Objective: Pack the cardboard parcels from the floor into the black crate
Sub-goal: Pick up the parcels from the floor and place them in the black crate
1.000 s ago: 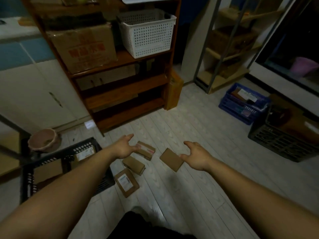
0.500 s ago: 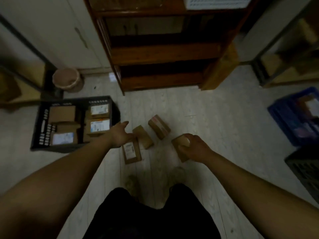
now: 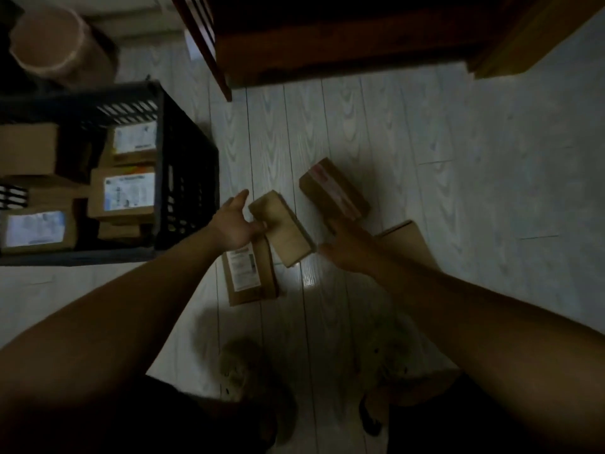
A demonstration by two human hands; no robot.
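The black crate (image 3: pixel 183 165) stands on the floor at the left and holds several labelled cardboard parcels (image 3: pixel 129 191). On the floor beside it lie a plain parcel (image 3: pixel 283 229), a labelled parcel (image 3: pixel 248 278) partly under it, a taped parcel (image 3: pixel 334 191) and a flat parcel (image 3: pixel 407 239). My left hand (image 3: pixel 234 224) touches the plain parcel's left side with fingers spread. At that parcel's right end is my right hand (image 3: pixel 348 249), fingers straight, holding nothing that I can see. The flat parcel lies partly hidden behind my right wrist.
A dark wooden shelf unit (image 3: pixel 327 47) stands at the top, its leg (image 3: pixel 216 60) close to the crate's corner. A round pinkish pot (image 3: pixel 49 44) sits at the top left. My two feet (image 3: pixel 242 365) are at the bottom. Pale plank floor (image 3: pixel 491 158) spreads to the right.
The view has tilted down and closer. My right hand let go of the flat parcel and moved left toward the plain parcel. My left hand reached the plain parcel's left side.
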